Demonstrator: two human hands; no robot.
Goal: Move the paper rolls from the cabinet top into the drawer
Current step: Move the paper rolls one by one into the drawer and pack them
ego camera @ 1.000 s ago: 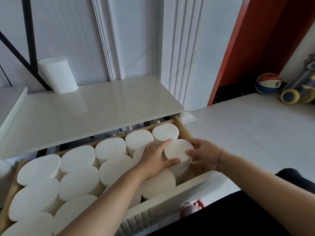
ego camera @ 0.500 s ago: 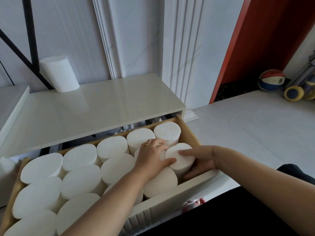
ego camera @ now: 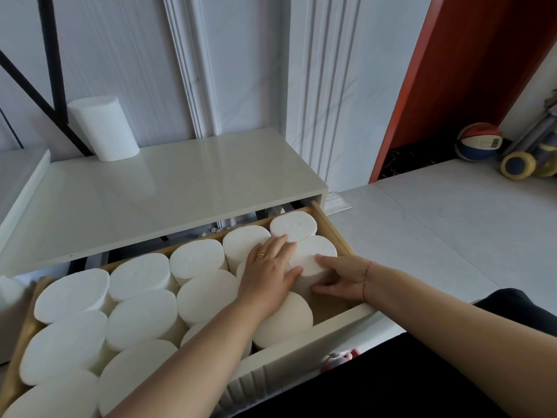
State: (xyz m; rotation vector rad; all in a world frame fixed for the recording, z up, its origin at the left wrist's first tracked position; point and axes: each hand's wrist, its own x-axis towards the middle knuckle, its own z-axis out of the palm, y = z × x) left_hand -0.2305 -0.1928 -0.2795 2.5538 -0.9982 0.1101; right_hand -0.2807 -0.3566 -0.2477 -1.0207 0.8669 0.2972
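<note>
The open wooden drawer [ego camera: 333, 229] below the cabinet top [ego camera: 168, 194] is packed with several upright white paper rolls. Both hands are on one roll [ego camera: 313, 251] near the drawer's right wall. My left hand [ego camera: 268, 273] lies flat over its left side and the roll beside it, fingers spread. My right hand [ego camera: 337, 279] wraps the roll's right side, thumb on its top edge, fingers low along its side. One more paper roll [ego camera: 104, 129] stands alone at the back left of the cabinet top, against the wall.
A white object [ego camera: 9, 297] stands at the drawer's left end. The drawer's pale front panel [ego camera: 301, 357] is near my body. On the floor at the right lie a basketball [ego camera: 479, 144] and a yellow-wheeled toy [ego camera: 518, 165]. A black metal frame [ego camera: 51, 55] leans against the wall.
The roll held by both hands has sunk from above the others down into the gap by the drawer's right wall. My left hand has flattened on top and my right hand slid lower.
</note>
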